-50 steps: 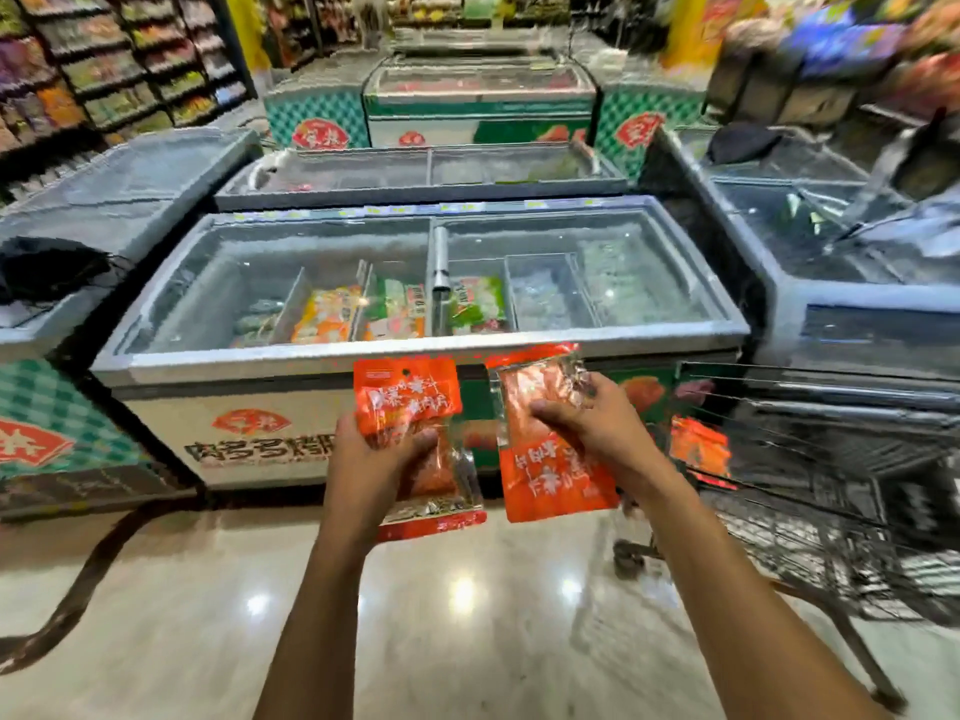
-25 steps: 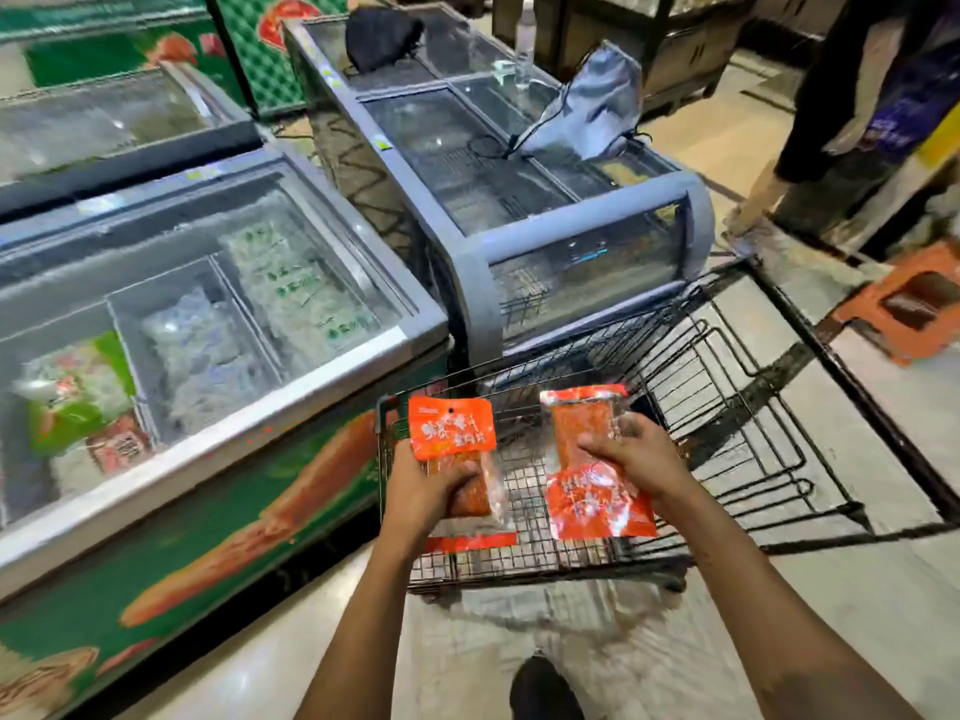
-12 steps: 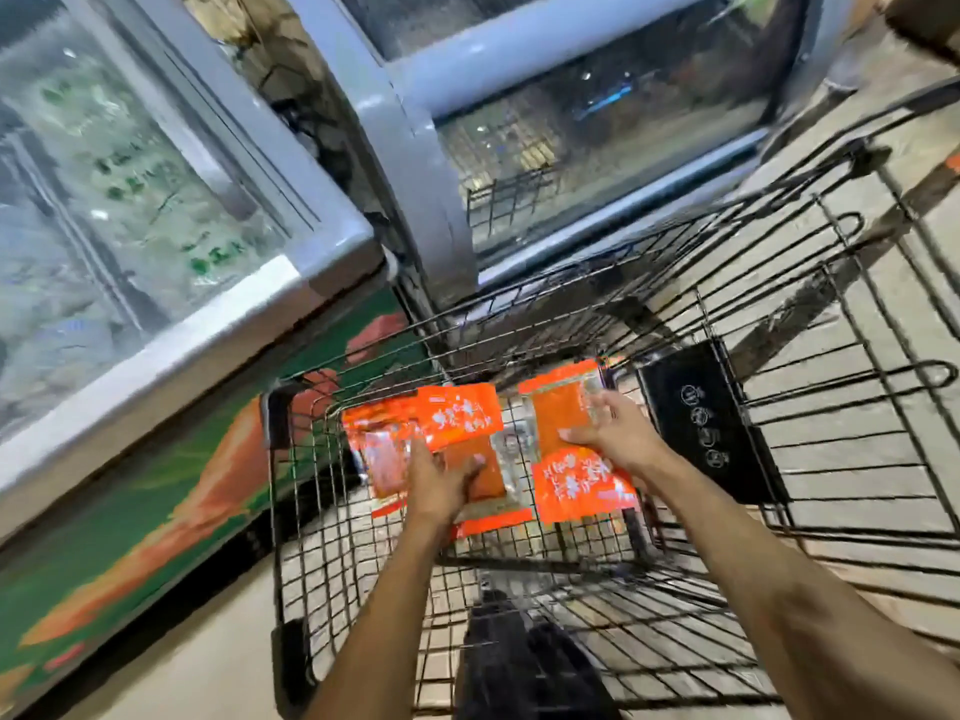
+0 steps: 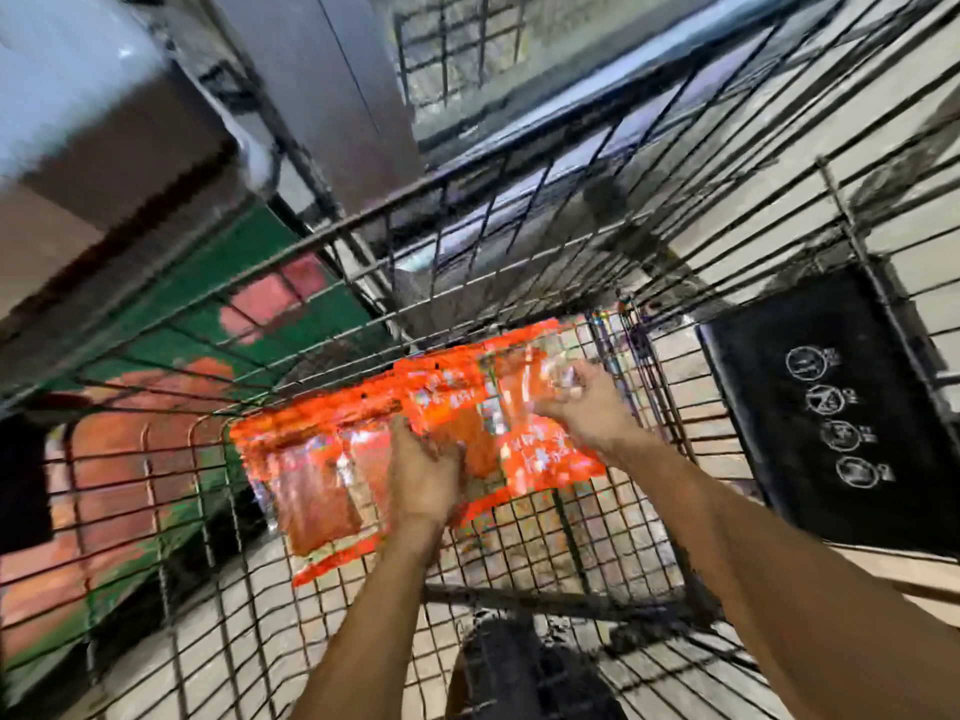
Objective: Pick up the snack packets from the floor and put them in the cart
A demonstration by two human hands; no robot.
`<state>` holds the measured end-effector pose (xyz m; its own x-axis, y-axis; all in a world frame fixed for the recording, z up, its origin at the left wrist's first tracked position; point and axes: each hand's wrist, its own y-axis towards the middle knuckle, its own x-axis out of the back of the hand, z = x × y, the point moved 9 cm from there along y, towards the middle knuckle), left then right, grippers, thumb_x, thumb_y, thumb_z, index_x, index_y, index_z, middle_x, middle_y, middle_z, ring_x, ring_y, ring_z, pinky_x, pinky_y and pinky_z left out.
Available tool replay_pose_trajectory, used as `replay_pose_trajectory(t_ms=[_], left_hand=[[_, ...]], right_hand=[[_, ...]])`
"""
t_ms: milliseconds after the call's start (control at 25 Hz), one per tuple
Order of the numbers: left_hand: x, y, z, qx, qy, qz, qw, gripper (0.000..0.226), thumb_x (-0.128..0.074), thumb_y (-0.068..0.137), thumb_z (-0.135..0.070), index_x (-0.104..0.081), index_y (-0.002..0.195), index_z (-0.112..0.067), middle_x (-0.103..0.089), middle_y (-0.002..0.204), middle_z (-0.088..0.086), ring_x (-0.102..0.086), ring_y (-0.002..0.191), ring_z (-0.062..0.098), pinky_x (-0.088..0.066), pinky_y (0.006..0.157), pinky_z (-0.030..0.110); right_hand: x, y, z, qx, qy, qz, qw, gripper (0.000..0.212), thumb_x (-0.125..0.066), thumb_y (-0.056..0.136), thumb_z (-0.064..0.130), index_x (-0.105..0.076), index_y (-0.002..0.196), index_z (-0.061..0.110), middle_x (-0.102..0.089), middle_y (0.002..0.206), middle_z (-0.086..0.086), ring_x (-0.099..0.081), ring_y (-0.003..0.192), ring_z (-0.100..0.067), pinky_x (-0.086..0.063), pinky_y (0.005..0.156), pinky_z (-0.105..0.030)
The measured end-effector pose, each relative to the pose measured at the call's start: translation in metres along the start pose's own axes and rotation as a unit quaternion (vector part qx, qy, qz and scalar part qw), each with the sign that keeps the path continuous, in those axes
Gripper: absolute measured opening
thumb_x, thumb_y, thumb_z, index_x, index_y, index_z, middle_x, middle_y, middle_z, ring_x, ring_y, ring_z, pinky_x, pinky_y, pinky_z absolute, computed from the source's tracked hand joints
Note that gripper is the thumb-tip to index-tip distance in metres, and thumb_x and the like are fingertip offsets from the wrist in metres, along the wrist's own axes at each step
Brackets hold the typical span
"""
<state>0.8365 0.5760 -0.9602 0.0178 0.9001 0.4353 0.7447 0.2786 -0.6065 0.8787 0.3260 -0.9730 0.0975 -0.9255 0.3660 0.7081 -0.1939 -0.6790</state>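
Note:
Both my arms reach down into the wire shopping cart [image 4: 519, 543]. My left hand [image 4: 423, 478] is closed on an orange snack packet [image 4: 441, 394] low over the cart's mesh floor. My right hand [image 4: 589, 407] grips the clear top of a second orange snack packet [image 4: 545, 462] just to the right. A third orange packet [image 4: 311, 496] lies on the cart floor to the left of my left hand, partly under the held one. The frame is blurred, so the packet edges run together.
A black flap with white round icons [image 4: 841, 407] hangs on the cart's right side. A chest freezer with a green and orange front [image 4: 249, 298] stands close on the left, a grey freezer corner [image 4: 332, 96] ahead. My dark shoe [image 4: 519, 672] shows below the cart.
I turned from the freezers to the cart and lowered both packets from above its rim down to its floor, beside the packet lying there. The view has tilted steeply down.

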Motion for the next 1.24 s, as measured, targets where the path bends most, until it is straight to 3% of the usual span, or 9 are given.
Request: replay_pose_trajectory(t_ms=[80, 200, 320, 480, 640, 760, 960, 1120, 1240], left_hand=[[0.006, -0.012, -0.019, -0.026, 0.041, -0.035, 0.998, 0.065, -0.071, 0.081, -0.004, -0.042, 0.139, -0.008, -0.066, 0.108, 0.002, -0.065, 0.106, 0.029, -0.051, 0.099, 0.042], [0.022, -0.030, -0.050, -0.054, 0.153, -0.086, 0.983, 0.079, -0.075, 0.081, -0.012, -0.033, 0.148, -0.008, -0.052, 0.138, 0.015, -0.053, 0.124, 0.033, -0.044, 0.109, 0.042], [0.034, -0.054, -0.093, -0.071, 0.272, -0.053, 0.958, 0.067, -0.075, 0.085, -0.028, -0.042, 0.140, -0.008, -0.051, 0.135, 0.018, -0.053, 0.122, 0.038, -0.046, 0.104, 0.044], [0.070, -0.096, -0.164, -0.082, 0.387, -0.013, 0.918, 0.067, -0.067, 0.088, -0.047, -0.045, 0.140, -0.010, -0.055, 0.132, 0.018, -0.053, 0.122, 0.038, -0.047, 0.101, 0.044], [0.149, -0.226, -0.284, -0.126, 0.387, -0.085, 0.910, 0.066, -0.059, 0.091, -0.057, -0.046, 0.140, -0.015, -0.055, 0.135, 0.012, -0.054, 0.123, 0.034, -0.046, 0.098, 0.041], [0.175, -0.259, -0.312, -0.111, 0.373, -0.100, 0.916, 0.068, -0.053, 0.091, -0.064, -0.046, 0.142, -0.020, -0.055, 0.137, 0.010, -0.055, 0.124, 0.032, -0.047, 0.099, 0.040], [0.263, -0.451, -0.424, -0.171, 0.336, -0.242, 0.894, 0.079, -0.038, 0.087, -0.078, -0.051, 0.140, -0.021, -0.056, 0.139, 0.012, -0.054, 0.127, 0.035, -0.046, 0.104, 0.043], [0.310, -0.561, -0.442, -0.212, 0.305, -0.336, 0.865, 0.067, -0.048, 0.088, -0.073, -0.054, 0.139, -0.029, -0.057, 0.142, 0.007, -0.054, 0.128, 0.035, -0.040, 0.108, 0.052], [0.349, -0.638, -0.419, -0.209, 0.288, -0.410, 0.840, 0.066, -0.046, 0.089, -0.073, -0.055, 0.138, -0.030, -0.057, 0.141, 0.006, -0.053, 0.128, 0.036, -0.034, 0.113, 0.057]], right_hand=[[-0.002, 0.002, 0.006, 0.013, -0.106, -0.018, 0.994, 0.047, -0.089, 0.068, 0.034, -0.057, 0.100, 0.021, -0.066, 0.089, -0.002, -0.061, 0.078, -0.022, -0.056, 0.078, -0.041], [0.011, -0.018, 0.030, 0.015, -0.314, -0.049, 0.948, 0.060, -0.075, 0.079, 0.055, -0.049, 0.115, 0.014, -0.070, 0.106, -0.014, -0.068, 0.102, -0.033, -0.055, 0.086, -0.041], [0.033, -0.053, 0.068, 0.038, -0.367, -0.069, 0.927, 0.056, -0.061, 0.089, 0.057, -0.048, 0.119, 0.012, -0.067, 0.114, -0.017, -0.067, 0.107, -0.037, -0.054, 0.087, -0.044], [0.079, -0.121, 0.141, 0.085, -0.404, -0.083, 0.907, 0.054, -0.056, 0.093, 0.055, -0.050, 0.125, 0.012, -0.065, 0.119, -0.015, -0.064, 0.111, -0.037, -0.052, 0.086, -0.043], [0.159, -0.248, 0.256, 0.184, -0.416, -0.096, 0.885, 0.064, -0.037, 0.095, 0.070, -0.050, 0.128, 0.017, -0.064, 0.120, -0.011, -0.063, 0.110, -0.033, -0.053, 0.087, -0.041], [0.179, -0.287, 0.294, 0.213, -0.422, -0.109, 0.874, 0.072, -0.030, 0.094, 0.074, -0.048, 0.136, 0.018, -0.061, 0.124, -0.011, -0.061, 0.116, -0.033, -0.052, 0.094, -0.042], [0.263, -0.462, 0.426, 0.377, -0.420, -0.185, 0.804, 0.080, -0.029, 0.091, 0.078, -0.046, 0.143, 0.020, -0.062, 0.127, -0.013, -0.060, 0.118, -0.034, -0.050, 0.094, -0.043], [0.268, -0.550, 0.463, 0.446, -0.421, -0.171, 0.771, 0.080, -0.034, 0.090, 0.079, -0.050, 0.136, 0.016, -0.059, 0.129, -0.016, -0.057, 0.118, -0.038, -0.049, 0.093, -0.047], [0.239, -0.622, 0.471, 0.502, -0.418, -0.148, 0.742, 0.083, -0.032, 0.087, 0.082, -0.053, 0.132, 0.016, -0.059, 0.129, -0.017, -0.056, 0.120, -0.038, -0.048, 0.095, -0.049]])
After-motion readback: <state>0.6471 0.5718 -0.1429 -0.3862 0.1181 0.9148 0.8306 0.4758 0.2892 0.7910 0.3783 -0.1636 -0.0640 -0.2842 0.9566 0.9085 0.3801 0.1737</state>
